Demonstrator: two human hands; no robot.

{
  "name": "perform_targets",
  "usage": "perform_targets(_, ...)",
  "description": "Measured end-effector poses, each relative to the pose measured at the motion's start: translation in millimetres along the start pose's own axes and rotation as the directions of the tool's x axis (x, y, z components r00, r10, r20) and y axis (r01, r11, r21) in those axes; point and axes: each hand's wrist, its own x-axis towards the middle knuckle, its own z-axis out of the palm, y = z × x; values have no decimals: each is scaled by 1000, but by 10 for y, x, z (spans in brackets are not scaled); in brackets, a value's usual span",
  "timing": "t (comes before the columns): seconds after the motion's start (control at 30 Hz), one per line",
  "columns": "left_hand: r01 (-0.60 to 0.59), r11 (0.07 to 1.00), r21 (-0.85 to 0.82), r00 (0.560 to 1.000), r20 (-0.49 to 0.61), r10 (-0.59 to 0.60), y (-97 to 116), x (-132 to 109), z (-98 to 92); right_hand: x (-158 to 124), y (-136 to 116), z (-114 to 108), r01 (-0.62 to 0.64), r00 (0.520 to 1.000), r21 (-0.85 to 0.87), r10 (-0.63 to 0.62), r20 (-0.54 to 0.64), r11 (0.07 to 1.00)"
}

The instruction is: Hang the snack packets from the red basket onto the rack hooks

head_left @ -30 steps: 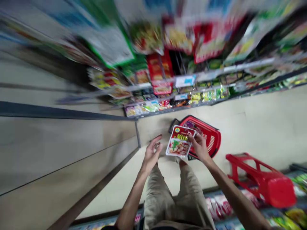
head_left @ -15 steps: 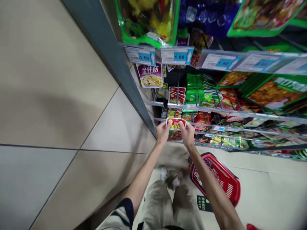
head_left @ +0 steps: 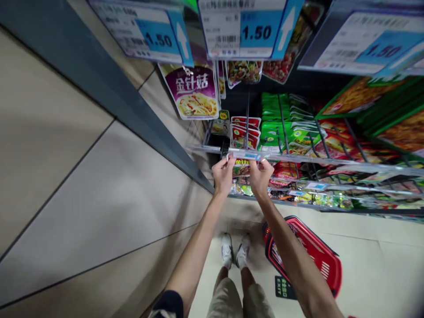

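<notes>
Both hands grip a red snack packet (head_left: 241, 170) with yellow lettering by its two upper corners. My left hand (head_left: 223, 175) pinches the left corner, and my right hand (head_left: 260, 176) pinches the right one. A clear price strip (head_left: 247, 154) crosses over the packet's top edge and hides part of it and some fingertips. Just above, similar red packets (head_left: 245, 134) hang on a hook. To their right are green packets (head_left: 273, 126). A purple packet (head_left: 195, 90) with Chinese characters hangs higher, at the left.
A red shopping basket (head_left: 314, 251) with items in it stands on the floor beside my right forearm. The shelf unit's grey side post (head_left: 159, 128) slants along the left. Large price tags (head_left: 248, 31) jut out near the camera. A green exit sign (head_left: 284, 287) marks the floor.
The hands and packet have moved up and in to the shelf, so the packet's top is now behind the price strip. My view has come closer to the upper tags.
</notes>
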Motion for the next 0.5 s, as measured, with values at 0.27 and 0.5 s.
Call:
perform_targets(0.27, -46, 999, 13, 999, -24, 46, -4, 186, 87, 132, 11, 128, -37, 998, 110, 43, -53, 993)
perform_targets(0.5, -52, 999, -6, 998, -31, 51, 73, 189, 112, 105, -20, 239, -21, 993, 154, 38, -108, 988)
